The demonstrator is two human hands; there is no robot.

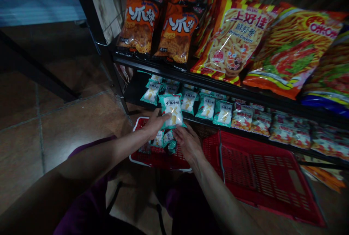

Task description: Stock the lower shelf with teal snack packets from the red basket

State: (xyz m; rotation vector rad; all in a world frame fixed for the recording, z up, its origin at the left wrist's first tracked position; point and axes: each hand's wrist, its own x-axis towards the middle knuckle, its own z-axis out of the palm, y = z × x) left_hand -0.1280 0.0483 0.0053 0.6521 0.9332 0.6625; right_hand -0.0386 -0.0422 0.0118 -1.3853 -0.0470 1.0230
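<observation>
In the head view my left hand (156, 123) grips a small teal-and-white snack bag (172, 107), its thumb lying across the front. The bag is upright, printed side toward me, in front of the lower shelf. My right hand (188, 141) is just below the bag's lower right corner, palm up, with its fingers loosely apart; whether a fingertip touches the bag is hard to tell. Under both hands stands a red basket (144, 159), with several similar teal bags (158, 139) inside. More teal bags (205, 107) line the lower shelf behind.
Large snack bags (231, 42) fill the upper shelf (152, 68), and smaller red-and-white bags (242, 116) continue along the lower one. A second red basket (261, 176) lies to the right. A black shelf post (120, 93) rises at the left, beside the tiled floor (62, 133).
</observation>
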